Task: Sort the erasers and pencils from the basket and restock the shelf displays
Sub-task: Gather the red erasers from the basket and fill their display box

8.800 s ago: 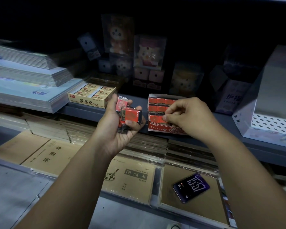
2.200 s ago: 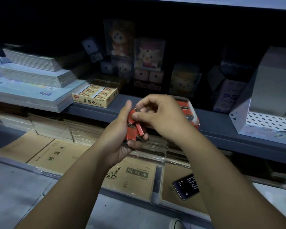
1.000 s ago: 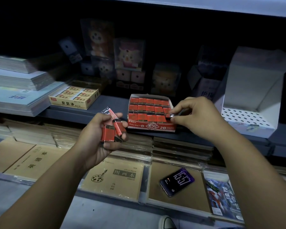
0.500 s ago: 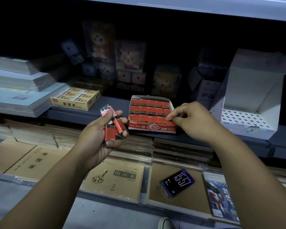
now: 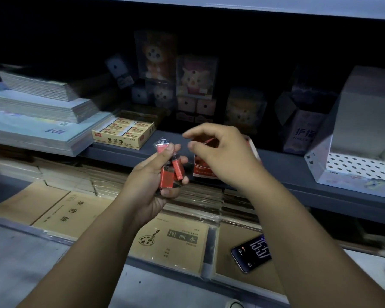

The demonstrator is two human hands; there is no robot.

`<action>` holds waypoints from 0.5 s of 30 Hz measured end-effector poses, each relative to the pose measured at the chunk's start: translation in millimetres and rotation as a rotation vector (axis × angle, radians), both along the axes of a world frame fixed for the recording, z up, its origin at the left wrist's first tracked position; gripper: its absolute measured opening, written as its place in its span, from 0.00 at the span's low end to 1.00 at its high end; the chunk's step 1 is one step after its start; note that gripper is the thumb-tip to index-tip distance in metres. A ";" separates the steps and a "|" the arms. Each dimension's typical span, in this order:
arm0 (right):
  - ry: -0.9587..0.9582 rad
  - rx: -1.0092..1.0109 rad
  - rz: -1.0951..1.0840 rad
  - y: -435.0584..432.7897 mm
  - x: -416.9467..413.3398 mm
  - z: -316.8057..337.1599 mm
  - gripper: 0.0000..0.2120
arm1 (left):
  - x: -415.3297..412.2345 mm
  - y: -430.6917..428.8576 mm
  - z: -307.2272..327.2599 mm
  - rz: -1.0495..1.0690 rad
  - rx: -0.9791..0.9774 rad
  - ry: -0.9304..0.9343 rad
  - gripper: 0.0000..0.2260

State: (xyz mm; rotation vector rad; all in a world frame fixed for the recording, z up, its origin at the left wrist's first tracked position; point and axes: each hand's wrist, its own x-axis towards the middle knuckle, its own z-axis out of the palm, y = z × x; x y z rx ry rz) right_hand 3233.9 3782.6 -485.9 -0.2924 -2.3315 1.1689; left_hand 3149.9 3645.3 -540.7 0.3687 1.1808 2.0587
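- Stacks of notebooks (image 5: 38, 112): pale covers, piled in steps at the far left of the grey shelf (image 5: 298, 168).
- Brown exercise books (image 5: 60, 213): lying flat in plastic wrap on the lower tier, below the shelf.
- Yellow eraser box (image 5: 123, 135): open-topped and filled in rows, on the shelf just beside the notebook stacks.
- Left hand (image 5: 149, 187): raised in front of the shelf edge, fingers and thumb curled round a small bunch of red erasers (image 5: 167, 176). One wrapped eraser sticks up past the thumb.
- Sketch book (image 5: 171, 240): brown cover with a palette drawing, flat on the lower tier under the left wrist.
- Boxed toy figures (image 5: 195, 78): clear packs standing at the dim back of the shelf.
- Red eraser display box (image 5: 201, 168): on the shelf's front edge, mostly hidden behind the right hand, so its fill cannot be told.
- Right hand (image 5: 222, 156): in front of the red box and near the left hand. Fingers loosely curved, thumb and forefinger apart, nothing held.
- Phone (image 5: 251, 253): screen lit, lying on a brown book on the lower tier, partly covered by the right forearm.
- Purple carton (image 5: 302, 130): upright on the shelf, flaps open.
- White perforated display stand (image 5: 353, 161): at the shelf's far right.
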 end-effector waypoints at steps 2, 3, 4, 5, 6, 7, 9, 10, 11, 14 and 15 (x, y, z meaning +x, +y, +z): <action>-0.020 -0.099 0.058 -8.5 -9.5 0.7 0.06 | 2.1 -0.6 1.6 -0.021 -0.006 0.022 0.18; -0.028 -0.119 0.067 -10.7 -13.9 -0.1 0.06 | 2.8 -0.6 2.2 -0.019 -0.015 0.031 0.18; -0.032 -0.122 0.068 -11.8 -18.1 -1.5 0.05 | 3.0 -0.3 2.5 -0.010 -0.029 0.044 0.19; -0.029 -0.114 0.061 -11.8 -21.6 -2.4 0.04 | 3.1 -0.1 2.9 -0.003 -0.046 0.064 0.19; -0.024 -0.108 0.052 -10.9 -24.2 -2.9 0.04 | 2.9 0.5 3.6 0.001 -0.066 0.088 0.19; -0.018 -0.125 0.048 -9.2 -26.0 -3.1 0.04 | 2.6 1.4 4.4 0.001 -0.084 0.110 0.17; -0.003 -0.227 0.061 -5.7 -27.5 -1.6 0.04 | 0.9 2.9 6.1 -0.008 -0.102 0.135 0.12; 0.005 -0.285 0.066 -4.2 -28.2 -0.9 0.04 | -0.3 3.5 7.3 -0.019 -0.100 0.144 0.11; 0.011 -0.329 0.063 -1.9 -28.6 -1.3 0.04 | -1.4 3.7 8.4 -0.037 -0.097 0.154 0.11; 0.018 -0.356 0.054 5.4 -30.8 -3.5 0.04 | -5.4 5.7 12.5 -0.095 -0.093 0.191 0.13; 0.018 -0.345 0.060 7.0 -31.4 -3.5 0.05 | -6.9 6.6 13.8 -0.108 -0.091 0.201 0.13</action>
